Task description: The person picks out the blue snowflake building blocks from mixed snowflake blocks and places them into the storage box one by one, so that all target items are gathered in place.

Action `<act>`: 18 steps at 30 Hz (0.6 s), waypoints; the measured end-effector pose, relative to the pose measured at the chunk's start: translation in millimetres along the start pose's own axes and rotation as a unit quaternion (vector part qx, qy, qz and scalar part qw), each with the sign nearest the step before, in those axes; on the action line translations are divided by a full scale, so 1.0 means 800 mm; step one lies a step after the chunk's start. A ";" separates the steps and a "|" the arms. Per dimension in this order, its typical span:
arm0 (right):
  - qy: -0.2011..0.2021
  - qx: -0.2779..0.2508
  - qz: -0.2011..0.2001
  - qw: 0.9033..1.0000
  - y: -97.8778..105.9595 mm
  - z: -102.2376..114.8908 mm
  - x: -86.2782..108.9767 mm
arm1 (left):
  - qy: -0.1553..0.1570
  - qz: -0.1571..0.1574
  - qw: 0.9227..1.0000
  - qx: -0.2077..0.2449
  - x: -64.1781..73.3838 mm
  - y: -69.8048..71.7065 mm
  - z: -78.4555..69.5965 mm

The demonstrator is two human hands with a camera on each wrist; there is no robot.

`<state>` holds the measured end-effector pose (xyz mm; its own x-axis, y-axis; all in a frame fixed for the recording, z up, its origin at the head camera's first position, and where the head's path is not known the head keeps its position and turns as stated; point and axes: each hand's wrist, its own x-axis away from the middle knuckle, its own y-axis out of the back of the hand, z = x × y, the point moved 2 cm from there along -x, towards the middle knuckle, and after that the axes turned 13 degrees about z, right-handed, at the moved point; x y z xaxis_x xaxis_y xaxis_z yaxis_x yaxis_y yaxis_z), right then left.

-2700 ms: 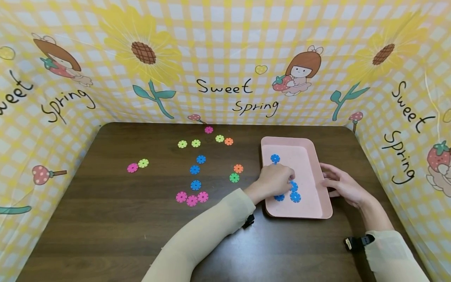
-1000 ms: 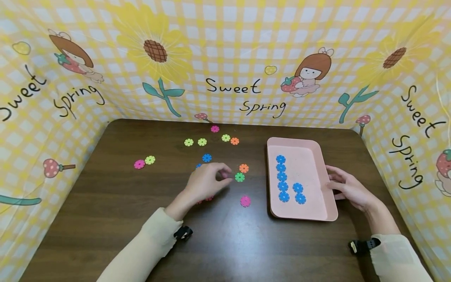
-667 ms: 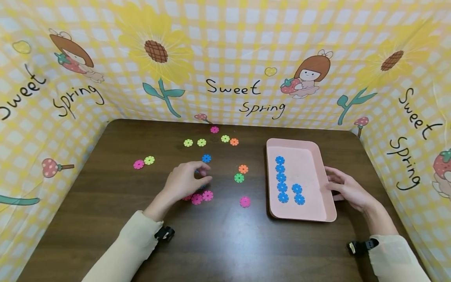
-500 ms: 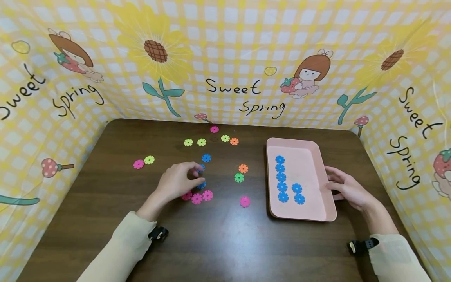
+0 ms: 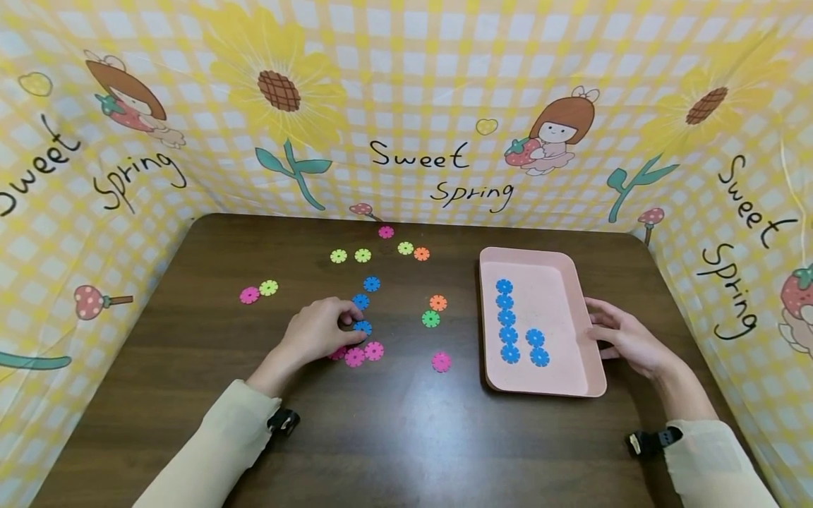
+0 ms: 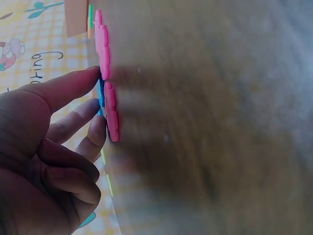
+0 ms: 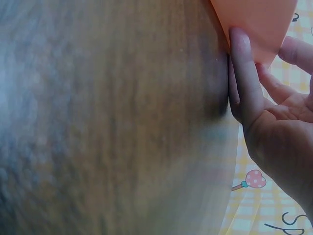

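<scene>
My left hand [image 5: 317, 331] has thumb and fingertips at the edges of a blue notched snowflake disc [image 5: 363, 327] on the table, pinching it. In the left wrist view the blue disc [image 6: 101, 93] is mostly hidden behind pink discs [image 6: 112, 112]. Two more blue discs [image 5: 371, 283] lie just beyond the hand, and pink discs [image 5: 355, 357] lie just below it. My right hand [image 5: 625, 339] rests its extended fingers and thumb against the outer right wall of the pink tray [image 5: 574, 310]. Inside the tray, blue discs [image 5: 506, 318] form a long column, with a two-disc column [image 5: 536, 339] beside it.
Loose discs lie about the brown table [image 5: 381, 437]: yellow-green ones [image 5: 339, 256] at the back, an orange one [image 5: 438, 303] touching a green one [image 5: 430, 319], and a lone pink one [image 5: 441, 363]. Patterned cloth walls [image 5: 419, 85] enclose the table's back and sides.
My left hand left the tray, where the blue discs now stand in two columns, and moved left to a blue disc. A pink disc now lies alone near the tray. My right hand stays put.
</scene>
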<state>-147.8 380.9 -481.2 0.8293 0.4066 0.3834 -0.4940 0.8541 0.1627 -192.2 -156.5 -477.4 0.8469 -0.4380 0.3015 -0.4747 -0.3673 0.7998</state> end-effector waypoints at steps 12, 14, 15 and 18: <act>0.003 -0.003 -0.003 1.000 0.001 -0.001 -0.001 | 0.005 0.003 1.000 -0.004 -0.003 -0.001 -0.003; 0.004 -0.003 -0.001 1.000 0.001 -0.001 -0.001 | 0.000 0.001 1.000 -0.007 -0.003 -0.002 -0.004; 0.003 -0.005 -0.003 1.000 0.001 -0.001 -0.001 | -0.003 -0.001 1.000 -0.010 -0.003 -0.002 -0.004; 0.005 -0.005 -0.001 1.000 0.001 -0.003 0.000 | -0.015 -0.005 1.000 -0.016 -0.002 -0.002 -0.007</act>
<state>-148.0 382.1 -483.1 0.8328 0.4078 0.3742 -0.4896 0.8582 0.1544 -191.5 -150.9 -476.4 0.8436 -0.4596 0.2777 -0.4582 -0.3464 0.8186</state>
